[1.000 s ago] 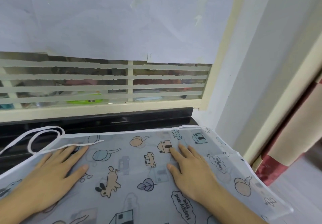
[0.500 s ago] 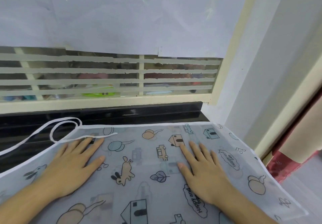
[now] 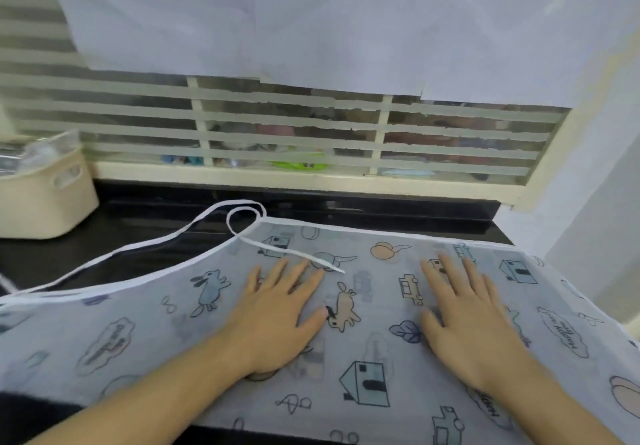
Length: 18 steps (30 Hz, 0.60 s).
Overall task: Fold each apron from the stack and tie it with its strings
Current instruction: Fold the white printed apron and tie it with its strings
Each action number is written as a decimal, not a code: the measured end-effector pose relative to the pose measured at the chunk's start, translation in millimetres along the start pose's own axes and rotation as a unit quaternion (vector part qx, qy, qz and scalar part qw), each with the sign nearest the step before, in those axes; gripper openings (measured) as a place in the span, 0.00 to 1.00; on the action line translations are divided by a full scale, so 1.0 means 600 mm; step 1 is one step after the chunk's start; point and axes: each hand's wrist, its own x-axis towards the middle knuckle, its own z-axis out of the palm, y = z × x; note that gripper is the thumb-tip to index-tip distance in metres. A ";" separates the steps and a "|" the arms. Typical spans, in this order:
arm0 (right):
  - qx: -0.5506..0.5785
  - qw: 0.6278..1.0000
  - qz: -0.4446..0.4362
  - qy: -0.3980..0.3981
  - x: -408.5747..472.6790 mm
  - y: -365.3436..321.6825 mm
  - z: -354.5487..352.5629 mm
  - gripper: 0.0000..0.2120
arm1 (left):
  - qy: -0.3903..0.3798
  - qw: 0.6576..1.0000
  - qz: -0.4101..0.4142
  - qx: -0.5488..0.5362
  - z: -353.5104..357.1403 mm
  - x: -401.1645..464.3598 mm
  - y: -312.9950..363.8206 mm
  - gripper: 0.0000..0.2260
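Note:
A thin grey apron [image 3: 145,327] printed with rabbits, houses and leaves lies spread flat over a black counter [image 3: 145,230]. Its white strings [image 3: 194,228] loop off the upper left corner, and one string end lies across the cloth just beyond my left fingertips. My left hand [image 3: 277,316] lies flat on the apron near its middle, fingers straight and spread. To its right, my right hand [image 3: 467,316] presses flat on the cloth in the same way. Neither hand holds anything.
A cream basket [image 3: 45,195] with clear plastic inside stands at the counter's back left. A slatted window [image 3: 311,133] covered above with white paper runs along the back. A white wall [image 3: 588,202] closes the right side, where the apron overhangs the counter edge.
The view has swung left, bringing the cream basket into sight. Both hands still lie flat on the apron, in about the same places on its print.

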 end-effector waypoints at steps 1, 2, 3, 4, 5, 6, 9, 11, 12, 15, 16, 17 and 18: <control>0.027 0.999 -0.024 0.007 0.000 -0.033 0.001 0.36 | 0.001 1.000 0.000 0.001 0.002 0.003 0.000 0.31; 0.044 0.998 -0.046 -0.001 -0.002 -0.067 0.008 0.35 | -0.001 1.000 0.000 -0.001 0.002 0.003 -0.002 0.31; 0.046 0.997 -0.065 -0.014 -0.006 -0.094 0.022 0.34 | 0.001 1.000 0.005 -0.005 0.000 0.003 -0.002 0.31; 0.036 0.996 -0.082 -0.026 -0.010 -0.118 0.038 0.35 | 0.005 1.000 0.007 -0.012 -0.001 -0.002 -0.007 0.31; 0.023 0.995 -0.086 -0.037 -0.014 -0.125 0.051 0.37 | 0.008 1.000 0.015 -0.020 -0.003 -0.003 -0.008 0.31; 0.013 0.996 -0.083 -0.041 -0.015 -0.126 0.060 0.40 | 0.011 0.999 0.023 -0.030 -0.004 -0.007 -0.013 0.31; 0.000 0.996 -0.075 -0.043 -0.013 -0.121 0.058 0.41 | 0.027 0.998 0.025 -0.050 -0.003 -0.042 -0.057 0.30; -0.005 0.996 -0.075 -0.047 -0.016 -0.125 0.050 0.38 | 0.034 0.998 0.009 -0.047 -0.003 -0.073 -0.100 0.29; -0.003 0.996 -0.074 -0.053 -0.017 -0.128 0.048 0.35 | 0.034 0.998 -0.002 -0.043 -0.004 -0.089 -0.126 0.29; 0.003 0.996 -0.068 -0.057 -0.021 -0.132 0.044 0.28 | 0.021 0.998 -0.037 -0.039 -0.017 -0.136 -0.202 0.27; 0.005 0.996 -0.069 -0.053 -0.021 -0.131 0.043 0.27 | 0.022 0.998 -0.050 -0.038 -0.022 -0.151 -0.227 0.27; 0.003 0.996 -0.071 -0.050 -0.021 -0.129 0.044 0.26 | 0.024 0.997 -0.061 -0.038 -0.027 -0.166 -0.248 0.27; 0.004 0.996 -0.075 -0.048 -0.021 -0.129 0.044 0.26 | 0.023 0.997 -0.071 -0.038 -0.031 -0.180 -0.269 0.28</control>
